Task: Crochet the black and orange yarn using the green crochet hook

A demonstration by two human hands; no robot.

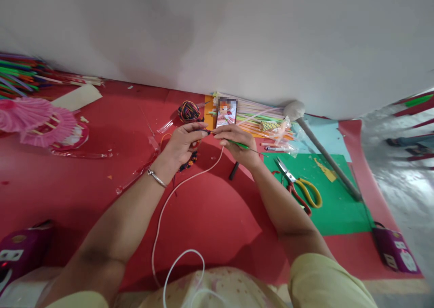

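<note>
The left grip [190,140] pinches the dark yarn piece [190,162], which trails just below it; light and limp, it likely needs holding near its edge. The right grip [222,136] is closed around a thin tool [240,144], probably stiff, best held by its green handle.

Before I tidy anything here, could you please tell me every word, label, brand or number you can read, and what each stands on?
No text can be read anywhere in this view.
Smartphone screen: a picture, partly pixelated; any lettering is too small.
Green-handled crochet hook: no marking legible.
Purple socket box at right: no legible lettering.
</note>
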